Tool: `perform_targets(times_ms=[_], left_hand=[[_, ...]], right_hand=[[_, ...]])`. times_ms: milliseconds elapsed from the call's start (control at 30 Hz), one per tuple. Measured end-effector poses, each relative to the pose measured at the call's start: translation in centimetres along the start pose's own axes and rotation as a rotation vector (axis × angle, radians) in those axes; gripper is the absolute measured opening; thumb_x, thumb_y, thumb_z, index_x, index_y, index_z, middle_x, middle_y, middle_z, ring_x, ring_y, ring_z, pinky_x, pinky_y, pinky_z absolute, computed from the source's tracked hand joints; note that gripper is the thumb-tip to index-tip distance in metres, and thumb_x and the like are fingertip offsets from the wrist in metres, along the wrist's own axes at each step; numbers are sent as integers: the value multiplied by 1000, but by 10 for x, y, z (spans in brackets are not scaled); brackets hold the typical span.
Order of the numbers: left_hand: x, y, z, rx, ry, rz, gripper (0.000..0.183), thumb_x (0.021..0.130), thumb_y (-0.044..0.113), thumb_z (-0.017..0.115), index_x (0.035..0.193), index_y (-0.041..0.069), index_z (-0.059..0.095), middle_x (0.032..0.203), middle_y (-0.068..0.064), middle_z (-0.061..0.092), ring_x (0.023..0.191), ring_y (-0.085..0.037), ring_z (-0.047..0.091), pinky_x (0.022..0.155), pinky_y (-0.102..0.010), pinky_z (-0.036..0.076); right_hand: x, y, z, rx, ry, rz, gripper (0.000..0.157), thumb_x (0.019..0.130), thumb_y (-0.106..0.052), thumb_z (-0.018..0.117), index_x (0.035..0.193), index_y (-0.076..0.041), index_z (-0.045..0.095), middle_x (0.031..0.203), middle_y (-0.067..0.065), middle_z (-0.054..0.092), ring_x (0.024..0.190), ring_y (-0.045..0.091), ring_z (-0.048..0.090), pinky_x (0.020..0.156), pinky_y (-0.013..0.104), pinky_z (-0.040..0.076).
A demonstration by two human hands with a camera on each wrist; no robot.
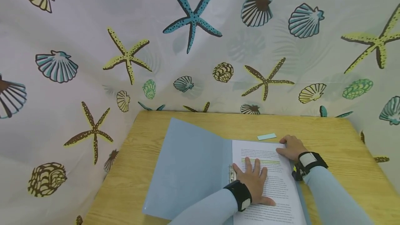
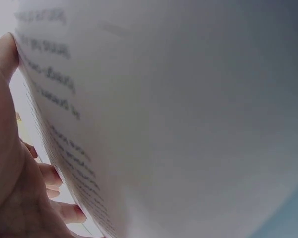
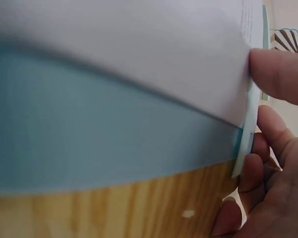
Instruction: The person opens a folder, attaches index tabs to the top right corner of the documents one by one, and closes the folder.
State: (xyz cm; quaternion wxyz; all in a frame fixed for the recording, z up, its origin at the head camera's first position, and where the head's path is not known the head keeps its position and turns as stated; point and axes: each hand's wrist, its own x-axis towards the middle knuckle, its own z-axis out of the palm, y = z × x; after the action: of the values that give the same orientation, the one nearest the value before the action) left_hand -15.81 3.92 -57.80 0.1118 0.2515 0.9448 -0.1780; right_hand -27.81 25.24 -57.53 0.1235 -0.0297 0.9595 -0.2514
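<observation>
A light blue folder [image 1: 190,169] lies spread on the table, its cover turned to the left. Printed sheets [image 1: 278,186] are held on its right side by a metal clip [image 1: 231,173] near the spine. One line near the top carries yellow highlighting. My left hand [image 1: 253,183] rests flat on the top page, fingers spread. At the upper right corner, my right hand [image 1: 293,148] pinches the paper: its thumb [image 3: 280,74] lies on the page, and the other fingers bend around the edge. How many sheets it holds cannot be seen.
A small pale blue strip [image 1: 266,136] lies on the wooden table [image 1: 337,141] just beyond the folder's top edge. A curtain [image 1: 150,16] printed with shells and starfish hangs behind the table and at both sides.
</observation>
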Motion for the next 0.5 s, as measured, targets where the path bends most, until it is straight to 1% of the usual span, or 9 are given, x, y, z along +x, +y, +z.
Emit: perform_targets(times_ms=[100,200,267,367,433,500], left_hand=[[-2,-1,-2,5,6,8,115,55,100,17,153,39,14,160,1,12,143,-34,18,89,-71,35],[-1,-1,-2,-1,0,14,116,55,100,17,153,38,14,160,1,12,143,-34,18,88,-71,36],[0,-1,-2,-7,-7,14,116,54,100,17,153,39,13,160,1,11,143,-34,18,88,-72,35],[2,-1,-2,-12,-14,18,117,54,100,17,153,38,14,160,1,12,143,-34,18,87,-73,35],[3,-1,-1,-22,-8,17,117,53,100,18,153,38,15,160,1,13,143,-34,19,86,-74,35],[4,-1,0,-41,5,11,117,53,100,20,153,38,16,160,2,14,143,-35,19,86,-74,35]], right_hand=[[0,1,0,11,-9,11,53,88,-28,66,122,10,50,118,31,50,102,43,50,82,53,44],[-3,2,-3,33,-29,0,50,93,-29,59,124,10,49,120,31,48,105,43,48,85,54,42],[-5,3,-7,75,-49,-27,46,98,-27,51,126,10,48,123,31,47,107,42,48,88,54,42],[-12,5,-12,125,-73,-100,41,102,-20,43,129,11,47,127,32,45,114,44,45,93,57,38],[-20,5,-15,142,-73,-125,43,103,-19,41,133,12,43,132,33,44,119,47,44,97,59,36],[-28,3,-17,113,-41,-150,47,103,-21,42,136,13,40,135,35,41,124,51,39,99,61,34]])
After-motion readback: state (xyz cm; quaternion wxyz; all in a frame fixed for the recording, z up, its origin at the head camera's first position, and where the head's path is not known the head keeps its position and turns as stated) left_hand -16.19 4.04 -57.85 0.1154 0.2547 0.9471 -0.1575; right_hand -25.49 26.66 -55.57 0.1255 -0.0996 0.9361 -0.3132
